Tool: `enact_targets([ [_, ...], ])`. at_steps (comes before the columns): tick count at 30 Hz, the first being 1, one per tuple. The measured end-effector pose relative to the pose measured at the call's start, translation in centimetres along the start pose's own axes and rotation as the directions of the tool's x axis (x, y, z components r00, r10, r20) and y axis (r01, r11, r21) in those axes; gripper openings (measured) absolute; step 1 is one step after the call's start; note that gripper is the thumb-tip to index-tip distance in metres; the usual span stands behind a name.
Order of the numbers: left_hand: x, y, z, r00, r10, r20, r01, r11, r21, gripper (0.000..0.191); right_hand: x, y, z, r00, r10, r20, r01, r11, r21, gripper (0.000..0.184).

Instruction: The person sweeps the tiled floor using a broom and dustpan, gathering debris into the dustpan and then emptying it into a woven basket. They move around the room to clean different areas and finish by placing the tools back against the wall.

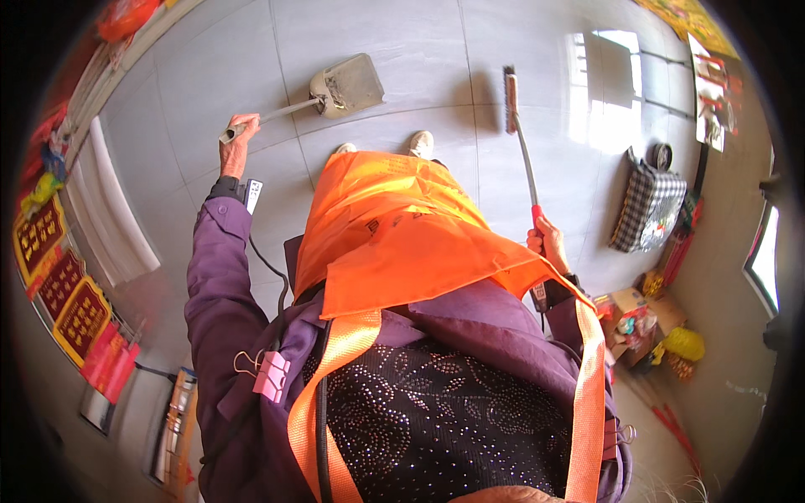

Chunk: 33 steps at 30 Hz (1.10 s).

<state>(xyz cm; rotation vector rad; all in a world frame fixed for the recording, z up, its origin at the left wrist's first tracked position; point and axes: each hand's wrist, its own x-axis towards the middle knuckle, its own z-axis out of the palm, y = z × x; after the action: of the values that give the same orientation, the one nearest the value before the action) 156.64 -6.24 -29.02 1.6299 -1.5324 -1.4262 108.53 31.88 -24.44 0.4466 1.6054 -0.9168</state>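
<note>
My left hand [235, 143] grips the pale handle of a long-handled dustpan [352, 86], whose pan lies ahead of my feet with some dust and debris inside. In my right hand [549, 242] is the red grip of a long-handled floor brush [513, 104]; its dark bristles face left, towards the dustpan, and its shadow falls on the tiles beside it. A gap of floor separates brush and pan. Whether the bristles touch the floor I cannot tell. An orange apron [402, 232] hangs over my front.
Grey floor tiles [415, 56] spread around my feet. At right stand a checkered bag [648, 201], a cardboard box of mixed items [626, 302] and a small table [701, 94]. A rolled white cloth or sheet [113, 207] is at left, near red plaques [82, 320].
</note>
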Motion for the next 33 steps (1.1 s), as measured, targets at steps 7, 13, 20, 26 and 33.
enact_targets([
  [7, 2.4, -2.3, -1.5, 0.970, 0.112, 0.215, -0.140, 0.983, 0.117, 0.016, 5.8, 7.2, -2.3, 0.997, 0.082, -0.015, -0.074, 0.959, 0.274, 0.008],
  [13, 3.5, -2.3, -3.3, 0.914, 0.160, 0.373, -0.267, 0.929, 0.257, 0.015, 2.0, 11.8, 7.9, 0.995, 0.070, 0.072, -0.082, 0.978, 0.190, 0.011],
  [20, 4.1, -4.0, -3.7, 0.909, 0.154, 0.387, -0.278, 0.916, 0.289, 0.019, -3.5, 13.0, 17.5, 0.926, 0.126, 0.357, -0.211, 0.955, 0.210, 0.024],
  [26, 4.1, -5.8, -4.1, 0.939, 0.104, 0.328, -0.174, 0.965, 0.194, 0.021, -6.2, 13.9, 20.2, 0.878, 0.092, 0.470, -0.223, 0.946, 0.233, 0.036],
  [33, 1.8, -5.0, -4.6, 0.945, 0.107, 0.310, -0.162, 0.974, 0.160, 0.022, -11.8, 16.1, 12.0, 0.959, 0.016, 0.284, -0.080, 0.974, 0.214, 0.046],
])
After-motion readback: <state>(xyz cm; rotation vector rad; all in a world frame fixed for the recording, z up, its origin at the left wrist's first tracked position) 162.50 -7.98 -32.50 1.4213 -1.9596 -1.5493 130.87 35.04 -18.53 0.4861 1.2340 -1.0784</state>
